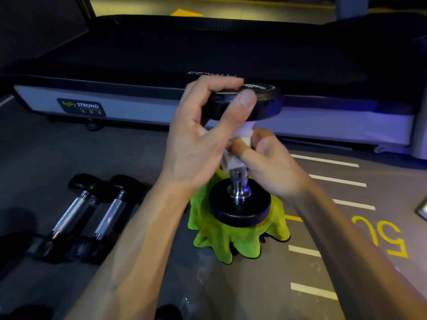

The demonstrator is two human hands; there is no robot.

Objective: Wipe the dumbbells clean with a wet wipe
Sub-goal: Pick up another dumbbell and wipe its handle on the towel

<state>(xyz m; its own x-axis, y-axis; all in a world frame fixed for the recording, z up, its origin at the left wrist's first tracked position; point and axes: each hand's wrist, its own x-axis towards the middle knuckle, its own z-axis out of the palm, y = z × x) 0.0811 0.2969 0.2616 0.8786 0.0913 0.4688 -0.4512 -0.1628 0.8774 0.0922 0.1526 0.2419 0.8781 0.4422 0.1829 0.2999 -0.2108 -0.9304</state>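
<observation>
A black round-headed dumbbell (240,210) stands upright on its lower head, its chrome handle vertical. My left hand (203,135) grips the upper head at its rim, thumb across the front. My right hand (270,162) is curled round the upper part of the handle with a white wet wipe (242,136) wrapped between fingers and metal. A loose end of the wipe hangs out to the left. Only the bottom of the handle shows below my hands.
A lime-green cloth (240,243) lies on the grey floor under the upright dumbbell. Two smaller hex dumbbells (87,215) lie side by side at the left. A treadmill deck (208,54) runs across the back. White stripes and yellow numerals (381,236) mark the floor at right.
</observation>
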